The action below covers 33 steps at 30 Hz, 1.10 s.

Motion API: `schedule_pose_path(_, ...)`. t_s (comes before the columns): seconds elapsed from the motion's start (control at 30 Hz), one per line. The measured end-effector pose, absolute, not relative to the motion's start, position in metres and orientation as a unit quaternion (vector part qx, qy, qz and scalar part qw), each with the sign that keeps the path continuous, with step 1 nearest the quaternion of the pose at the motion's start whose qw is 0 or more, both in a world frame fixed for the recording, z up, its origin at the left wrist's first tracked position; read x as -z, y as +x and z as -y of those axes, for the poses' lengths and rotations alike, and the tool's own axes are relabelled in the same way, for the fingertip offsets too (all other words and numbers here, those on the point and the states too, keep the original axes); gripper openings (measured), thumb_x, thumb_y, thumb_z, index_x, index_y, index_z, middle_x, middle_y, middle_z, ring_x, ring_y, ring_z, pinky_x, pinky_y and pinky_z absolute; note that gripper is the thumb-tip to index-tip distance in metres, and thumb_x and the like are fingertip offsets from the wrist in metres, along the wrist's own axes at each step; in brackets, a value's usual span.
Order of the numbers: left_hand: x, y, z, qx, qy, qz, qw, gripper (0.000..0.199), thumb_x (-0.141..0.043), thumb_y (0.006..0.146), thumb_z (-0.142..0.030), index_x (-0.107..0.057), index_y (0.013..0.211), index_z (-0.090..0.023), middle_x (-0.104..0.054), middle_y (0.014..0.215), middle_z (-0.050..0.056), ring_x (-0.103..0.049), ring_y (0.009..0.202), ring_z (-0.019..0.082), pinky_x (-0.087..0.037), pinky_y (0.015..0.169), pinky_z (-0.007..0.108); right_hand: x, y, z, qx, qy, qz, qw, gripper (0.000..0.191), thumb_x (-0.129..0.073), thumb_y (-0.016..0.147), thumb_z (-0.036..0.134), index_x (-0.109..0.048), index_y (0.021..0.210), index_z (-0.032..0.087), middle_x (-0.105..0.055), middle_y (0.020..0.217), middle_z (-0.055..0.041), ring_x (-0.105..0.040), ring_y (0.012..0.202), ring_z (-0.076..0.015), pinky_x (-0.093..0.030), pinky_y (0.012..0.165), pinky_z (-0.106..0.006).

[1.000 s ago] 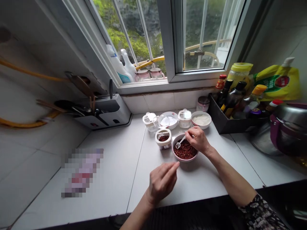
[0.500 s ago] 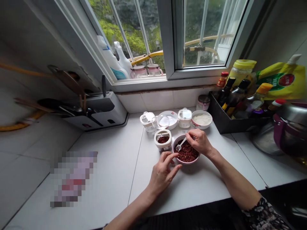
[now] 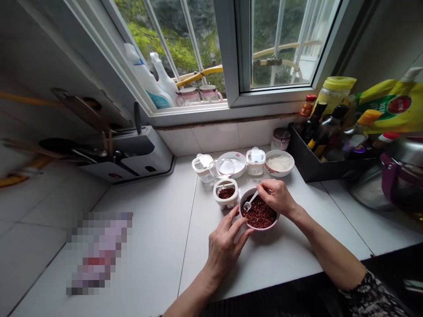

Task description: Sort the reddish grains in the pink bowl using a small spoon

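A pink-rimmed bowl [image 3: 240,210] full of dark red dried peppercorns [image 3: 262,215] sits on the white counter. My right hand [image 3: 277,197] pinches the handle of a small white spoon [image 3: 250,201] above the bowl; its scoop rests on the peppercorns at the left side. My left hand [image 3: 228,240] is at the bowl's near-left edge, with fingers and thumb bent around the rim. Just left of the bowl, a clear jar [image 3: 226,202] with a cream rim and its lid raised holds some of the same peppercorns.
Behind stand two lidded jars, one on the left [image 3: 204,176] and another [image 3: 255,167], plus a bowl of white powder [image 3: 243,160] and a bowl of pale grains [image 3: 280,165]. A black box of bottles [image 3: 317,169] is right; a utensil holder [image 3: 148,154] is left.
My left hand has moved up and right, from beside the bowl onto its rim. My right hand keeps the spoon in the bowl. The view has shifted slightly.
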State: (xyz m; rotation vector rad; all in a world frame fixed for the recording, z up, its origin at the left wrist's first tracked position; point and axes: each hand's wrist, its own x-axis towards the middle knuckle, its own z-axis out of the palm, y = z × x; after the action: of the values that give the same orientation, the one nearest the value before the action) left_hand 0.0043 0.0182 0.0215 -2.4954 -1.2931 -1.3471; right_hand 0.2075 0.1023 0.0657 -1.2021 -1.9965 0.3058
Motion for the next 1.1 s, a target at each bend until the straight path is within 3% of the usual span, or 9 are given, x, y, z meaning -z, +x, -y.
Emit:
schedule_pose_path(0.23,-0.02,0.008,-0.009,0.433,-0.791,0.433,0.007,0.02,-0.062,0.097,-0.027,-0.067,0.114,-0.019,-0.07,0.125,0.015,-0.073,0.105,0.024,-0.062,0.086,0.031,-0.067,0.206,-0.101,-0.084,-0.463,0.794,0.384,0.04,-0.049,0.094,0.025,-0.044,0.055,0.022,-0.054,0.053,0.0009,-0.05,0.056,-0.0131,-0.04,0.066,-0.027)
schedule_pose_path(0.57,-0.01,0.027,0.008,0.448,-0.746,0.493,-0.024,0.026,-0.058,0.098,-0.023,-0.065,0.123,-0.019,-0.062,0.137,0.017,-0.068,0.117,0.026,-0.061,0.093,0.036,-0.065,0.207,-0.104,-0.071,-0.466,0.79,0.392,0.039,-0.051,0.093,0.024,-0.045,0.055,0.022,-0.057,0.053,0.0006,-0.051,0.056,-0.0134,-0.039,0.067,-0.027)
schedule_pose_path(1.1,-0.009,0.03,0.006,0.458,-0.755,0.469,0.004,0.029,-0.056,0.097,-0.015,-0.064,0.124,-0.019,-0.062,0.135,0.017,-0.066,0.119,0.025,-0.059,0.095,0.033,-0.062,0.207,-0.107,-0.145,-0.47,0.77,0.407,0.041,-0.05,0.092,0.029,-0.046,0.052,0.021,-0.055,0.05,0.0017,-0.05,0.056,-0.0127,-0.042,0.074,-0.028)
